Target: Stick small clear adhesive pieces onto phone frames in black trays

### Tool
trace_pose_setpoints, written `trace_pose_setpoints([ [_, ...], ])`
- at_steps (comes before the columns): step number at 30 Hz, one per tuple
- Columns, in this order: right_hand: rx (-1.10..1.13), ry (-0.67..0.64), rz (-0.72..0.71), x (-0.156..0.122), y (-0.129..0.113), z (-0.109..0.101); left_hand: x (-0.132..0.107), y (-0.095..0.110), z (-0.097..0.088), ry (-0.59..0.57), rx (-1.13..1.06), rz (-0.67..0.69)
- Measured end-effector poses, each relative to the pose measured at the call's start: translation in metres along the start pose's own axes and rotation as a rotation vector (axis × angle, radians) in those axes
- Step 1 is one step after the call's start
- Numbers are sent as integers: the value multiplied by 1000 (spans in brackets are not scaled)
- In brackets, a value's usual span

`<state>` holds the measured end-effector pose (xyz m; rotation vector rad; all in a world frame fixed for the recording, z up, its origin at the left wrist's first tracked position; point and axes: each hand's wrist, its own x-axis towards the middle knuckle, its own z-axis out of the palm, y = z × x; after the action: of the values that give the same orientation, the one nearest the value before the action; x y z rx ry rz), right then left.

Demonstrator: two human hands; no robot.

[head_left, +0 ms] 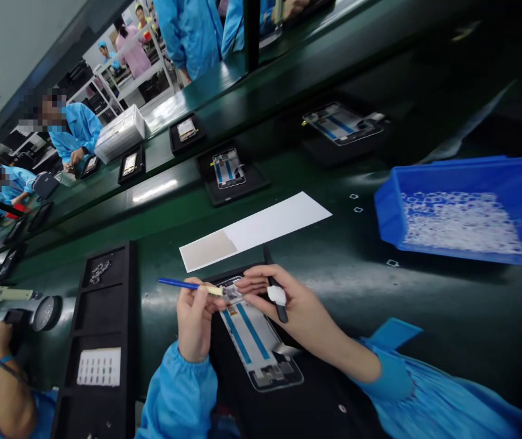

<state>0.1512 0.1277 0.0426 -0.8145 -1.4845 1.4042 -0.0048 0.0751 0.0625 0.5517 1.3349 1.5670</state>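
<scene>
A phone housing (254, 329) with two blue strips lies on a black padded tray (228, 372) in front of me. My left hand (196, 317) pinches a blue pen-like stick (176, 283), its pale tip over the housing's upper end. My right hand (291, 302) is closed around a slender black tool (268, 259) with a white piece (277, 296) about its middle; its exact kind does not show. The right fingertips are at the same upper end, close to the stick's tip. Whether they touch a part there is hard to see.
A white card strip (283, 221) lies beyond the tray. At right stands a blue bin (389, 213) of small white frames. Left is a black compartment tray (124, 317) with small parts. More phone housings (228, 167) rest on black trays behind. A co-worker's arm (11, 390) is at far left.
</scene>
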Motion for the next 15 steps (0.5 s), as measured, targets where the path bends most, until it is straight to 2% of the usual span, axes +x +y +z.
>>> trace_pose_setpoints([
  [5, -7, 23, -13, -1, 2, 2, 4, 3, -2, 53, -164, -195],
  [15, -65, 20, -38, -1, -3, 2, 4, 4, -1, 51, -246, -354],
])
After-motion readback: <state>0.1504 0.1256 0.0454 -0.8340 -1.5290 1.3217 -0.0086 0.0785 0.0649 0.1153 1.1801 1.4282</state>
